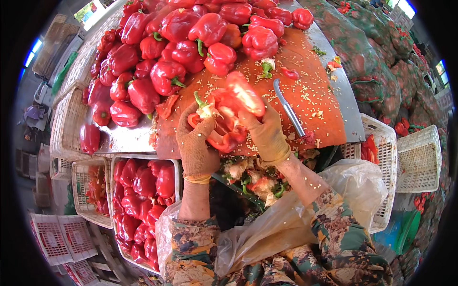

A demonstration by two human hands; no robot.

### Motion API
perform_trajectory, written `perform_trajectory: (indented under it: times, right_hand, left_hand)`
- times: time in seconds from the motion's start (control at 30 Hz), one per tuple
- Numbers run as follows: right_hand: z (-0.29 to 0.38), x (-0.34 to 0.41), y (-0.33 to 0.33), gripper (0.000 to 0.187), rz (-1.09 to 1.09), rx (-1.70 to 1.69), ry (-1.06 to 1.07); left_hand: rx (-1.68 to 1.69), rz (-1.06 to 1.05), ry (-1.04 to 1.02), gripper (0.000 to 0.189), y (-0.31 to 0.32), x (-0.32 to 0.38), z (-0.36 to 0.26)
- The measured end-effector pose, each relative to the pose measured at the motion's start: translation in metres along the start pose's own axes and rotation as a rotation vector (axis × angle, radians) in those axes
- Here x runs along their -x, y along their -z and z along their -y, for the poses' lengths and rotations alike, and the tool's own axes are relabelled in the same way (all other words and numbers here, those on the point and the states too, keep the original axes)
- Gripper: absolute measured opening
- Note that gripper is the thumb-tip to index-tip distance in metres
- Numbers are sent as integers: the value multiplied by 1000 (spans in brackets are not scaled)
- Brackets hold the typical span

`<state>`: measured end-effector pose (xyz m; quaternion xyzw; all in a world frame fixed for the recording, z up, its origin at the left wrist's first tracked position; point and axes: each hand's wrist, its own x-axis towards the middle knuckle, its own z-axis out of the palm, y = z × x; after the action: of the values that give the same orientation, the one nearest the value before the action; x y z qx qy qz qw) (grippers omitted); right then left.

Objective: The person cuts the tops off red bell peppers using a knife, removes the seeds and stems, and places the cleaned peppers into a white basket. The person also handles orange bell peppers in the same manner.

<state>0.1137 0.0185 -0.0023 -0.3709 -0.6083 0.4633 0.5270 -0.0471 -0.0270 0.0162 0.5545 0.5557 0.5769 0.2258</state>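
Both gloved hands hold parts of an opened red bell pepper [229,134] above the front of an orange cutting mat [318,107]. My left hand [198,143] grips its stem side, with the green stem and pale core [205,108] standing up by the thumb. On the other side, my right hand [266,132] pinches a split-off piece of pepper wall [245,94], its pale inside lit by the sun. Whether the two parts are still joined is unclear. A knife with a curved blade and metal handle [289,109] lies on the mat, right of my right hand.
Whole red bell peppers [171,46] are heaped across the steel table [123,141]. A white crate [177,171] at lower left holds more peppers. Cores and stems [247,175] fill a container below the mat. A perforated crate [386,178] and mesh sacks [354,50] stand at right.
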Motion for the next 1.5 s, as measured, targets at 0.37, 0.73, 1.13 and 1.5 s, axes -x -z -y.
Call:
perform_trajectory:
  times: [0.37, 0.73, 1.13, 1.5]
  right_hand:
    - [-13, 10, 6, 40, 98, -825, -652]
    - [2, 12, 7, 35, 46, -76, -386]
    - [19, 6, 13, 35, 125, 94, -416]
    - [-17, 38, 30, 26, -152, 285, 12]
  left_hand:
    - [-106, 106, -53, 28, 2, 3, 10]
    - [108, -10, 255, 54, -4, -12, 0]
    - [-185, 93, 131, 51, -10, -11, 25]
    - [-456, -207, -118, 29, 9, -25, 13]
